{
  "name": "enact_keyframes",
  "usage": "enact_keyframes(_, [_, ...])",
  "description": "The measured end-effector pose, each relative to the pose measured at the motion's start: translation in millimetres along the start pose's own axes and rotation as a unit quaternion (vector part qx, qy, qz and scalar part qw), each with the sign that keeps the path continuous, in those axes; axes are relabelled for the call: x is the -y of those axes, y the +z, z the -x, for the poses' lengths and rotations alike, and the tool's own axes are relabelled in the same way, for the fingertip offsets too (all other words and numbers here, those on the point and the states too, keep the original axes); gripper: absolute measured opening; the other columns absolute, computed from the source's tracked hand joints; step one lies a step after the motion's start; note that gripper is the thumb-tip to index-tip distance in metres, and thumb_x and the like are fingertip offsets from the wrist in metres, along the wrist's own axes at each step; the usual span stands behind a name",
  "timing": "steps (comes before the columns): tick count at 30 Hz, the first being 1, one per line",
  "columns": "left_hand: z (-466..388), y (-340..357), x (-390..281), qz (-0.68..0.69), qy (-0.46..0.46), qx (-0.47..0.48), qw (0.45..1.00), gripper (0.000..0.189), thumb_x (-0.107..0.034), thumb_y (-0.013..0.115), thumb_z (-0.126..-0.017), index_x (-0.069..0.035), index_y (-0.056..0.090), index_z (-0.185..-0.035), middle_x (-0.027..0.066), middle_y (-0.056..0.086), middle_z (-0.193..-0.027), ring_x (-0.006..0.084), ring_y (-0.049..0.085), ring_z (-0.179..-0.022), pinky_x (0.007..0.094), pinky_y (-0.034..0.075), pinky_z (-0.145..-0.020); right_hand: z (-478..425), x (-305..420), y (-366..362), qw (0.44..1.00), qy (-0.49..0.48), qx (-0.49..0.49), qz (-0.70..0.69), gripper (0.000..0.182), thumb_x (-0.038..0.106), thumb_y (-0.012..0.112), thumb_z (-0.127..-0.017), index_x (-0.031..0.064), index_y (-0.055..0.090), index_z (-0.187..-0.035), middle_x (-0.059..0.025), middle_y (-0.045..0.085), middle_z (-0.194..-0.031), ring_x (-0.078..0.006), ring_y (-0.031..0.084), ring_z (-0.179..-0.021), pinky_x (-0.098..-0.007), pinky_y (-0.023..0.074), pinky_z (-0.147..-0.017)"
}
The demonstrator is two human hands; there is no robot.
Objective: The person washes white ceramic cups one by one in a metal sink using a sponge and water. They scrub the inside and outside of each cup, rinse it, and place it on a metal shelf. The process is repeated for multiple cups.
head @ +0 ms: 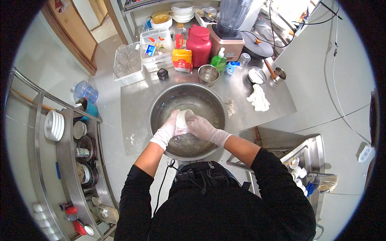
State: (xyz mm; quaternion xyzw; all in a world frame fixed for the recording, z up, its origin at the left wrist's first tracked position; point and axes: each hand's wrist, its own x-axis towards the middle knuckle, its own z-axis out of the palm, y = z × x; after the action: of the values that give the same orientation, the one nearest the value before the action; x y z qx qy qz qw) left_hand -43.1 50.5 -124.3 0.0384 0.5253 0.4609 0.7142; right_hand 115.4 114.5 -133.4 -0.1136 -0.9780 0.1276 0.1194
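Observation:
A large stainless steel basin stands before me, with what looks like water in it. Over its middle, my left hand, in a thin translucent glove, holds a small white cup tilted with its mouth to the right. My right hand, gloved alike, grips the cup at its rim from the right. Some of its fingers reach into the mouth, so their tips are hidden. Whether a cloth or sponge is between hand and cup cannot be made out.
Behind the basin are a steel pot, a red jug, a green pump bottle and a blender. A white cloth lies right. Several white cups sit in the sink; a steel rack stands left.

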Motion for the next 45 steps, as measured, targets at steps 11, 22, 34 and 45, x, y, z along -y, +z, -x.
enact_keyframes(11, [-20, 2, 23, -0.023, 0.351, -0.085, 0.932, 0.032, -0.029, 0.054, -0.090, -0.002, 0.058, -0.106, 0.0035, 0.062, -0.092, 0.0107, 0.056, -0.081, 0.0244, 0.045, -0.070, -31, 46, 4, 0.771, 0.341, -0.247, -0.477, 0.028, 0.021, 0.054, -0.085, -0.0061, 0.059, -0.089, -0.0230, 0.062, -0.077, -0.0358, 0.061, -0.072, -0.0366, 0.0469, -0.067])
enact_keyframes(22, [8, -5, 4, -0.103, 0.053, -0.030, 0.993, 0.051, -0.060, 0.042, -0.085, -0.018, 0.055, -0.110, 0.0035, 0.063, -0.092, 0.0136, 0.061, -0.080, 0.0340, 0.053, -0.063, 4, -5, -2, 0.983, -0.157, -0.046, 0.081, 0.033, 0.015, 0.053, -0.079, 0.0000, 0.053, -0.109, -0.0157, 0.063, -0.099, -0.0264, 0.060, -0.095, -0.0353, 0.0461, -0.085])
enact_keyframes(34, [-33, -11, 31, -0.015, 0.272, -0.140, 0.952, 0.050, -0.042, 0.062, -0.082, -0.005, 0.051, -0.113, 0.0076, 0.061, -0.091, 0.0156, 0.060, -0.075, 0.0269, 0.050, -0.063, -7, 34, -6, 0.922, 0.297, 0.021, -0.248, 0.028, 0.016, 0.052, -0.084, -0.0011, 0.058, -0.105, -0.0234, 0.060, -0.104, -0.0375, 0.056, -0.098, -0.0373, 0.0449, -0.083])
enact_keyframes(45, [-45, -23, 34, 0.002, 0.168, -0.324, 0.931, 0.055, -0.045, 0.063, -0.080, -0.002, 0.051, -0.111, 0.0098, 0.061, -0.090, 0.0185, 0.062, -0.069, 0.0345, 0.050, -0.051, 16, -73, 104, 0.786, 0.558, -0.185, -0.189, 0.027, 0.017, 0.047, -0.088, 0.0038, 0.058, -0.109, -0.0141, 0.061, -0.110, -0.0291, 0.056, -0.105, -0.0359, 0.0433, -0.090])
